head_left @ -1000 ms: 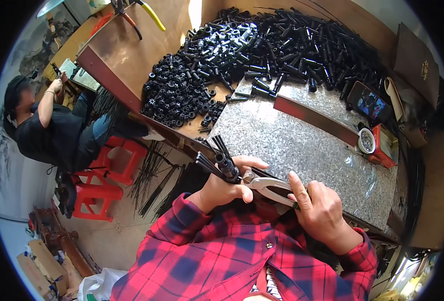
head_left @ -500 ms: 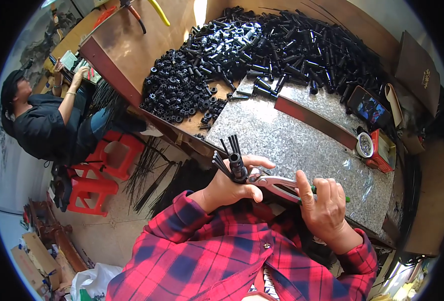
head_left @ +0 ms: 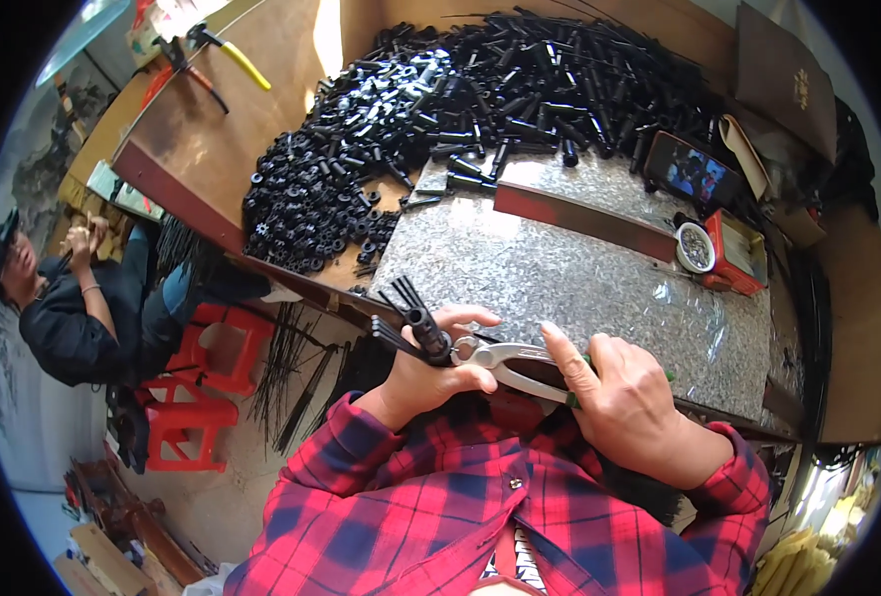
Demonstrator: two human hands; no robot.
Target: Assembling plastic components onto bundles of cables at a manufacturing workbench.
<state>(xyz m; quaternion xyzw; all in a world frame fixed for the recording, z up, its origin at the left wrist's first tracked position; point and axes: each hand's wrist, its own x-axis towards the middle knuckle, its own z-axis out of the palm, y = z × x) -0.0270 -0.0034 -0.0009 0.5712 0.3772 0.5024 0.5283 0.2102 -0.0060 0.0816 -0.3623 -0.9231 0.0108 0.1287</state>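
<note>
My left hand [head_left: 405,387] grips a black ribbed tube fitting [head_left: 426,336] with several thin black rods [head_left: 389,330] fanning out beside it. The fitting's open end points up and away from me. In my right hand [head_left: 627,397] is a pair of pliers [head_left: 525,370] with silver jaws and green handles, its index finger stretched along the top. The jaws reach the side of the fitting, by my left thumb and index finger. What exactly they bite on is too small to make out.
A speckled stone worktop [head_left: 550,278] lies ahead, crossed by a reddish metal bar [head_left: 584,221]. Behind it are heaped black tubes [head_left: 550,89] and small black rings [head_left: 311,199]. A white cup [head_left: 696,248], red basket [head_left: 738,253] and phone [head_left: 692,169] stand right. A co-worker [head_left: 82,318] sits left by red stools [head_left: 192,427].
The view has shifted, so the bench and both my hands appear farther left. My left hand still holds the fitting, and the pliers stay at its side. The co-worker's hands have come together.
</note>
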